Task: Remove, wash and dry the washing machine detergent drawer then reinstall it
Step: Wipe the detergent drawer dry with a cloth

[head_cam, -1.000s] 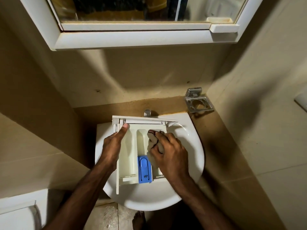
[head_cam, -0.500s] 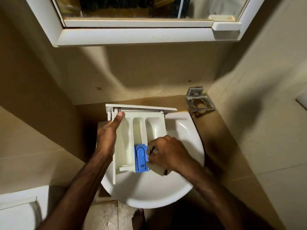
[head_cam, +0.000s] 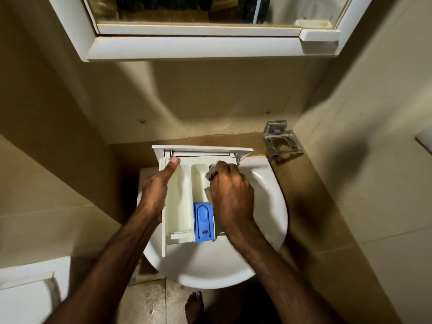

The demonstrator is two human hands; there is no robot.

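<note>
Right hand now at the far end of the off-white plastic detergent drawer, just short of its front panel; half a second ago it was down at the near end, beside the blue plastic softener insert, and a second ago up at the far end. Judged from that travel: repeated back-and-forth wiping strokes along the compartment on the right, so the drying step is under way and not yet finished. Reinstalling still to come.

Right hand clenched around a crumpled pale cloth, a bunch of it showing ahead of the knuckles and a fold beneath the palm, pressed into the compartment under the hand.

Left hand clasping the drawer's left wall, thumb laid straight along the rim toward the front panel, fingers hidden below the edge; grip unchanged across the three frames, steadying the drawer.

Drawer held over the white ceramic wash basin, front panel away from the person, near end toward the wrists. Three long compartments visible: the one beside the left hand bare and pale, the middle one carrying the blue insert at its near end, the third largely covered by the right hand. No standing water or residue discernible in the exposed compartments; lighting dim, so fine dampness cannot be ruled out.
</note>
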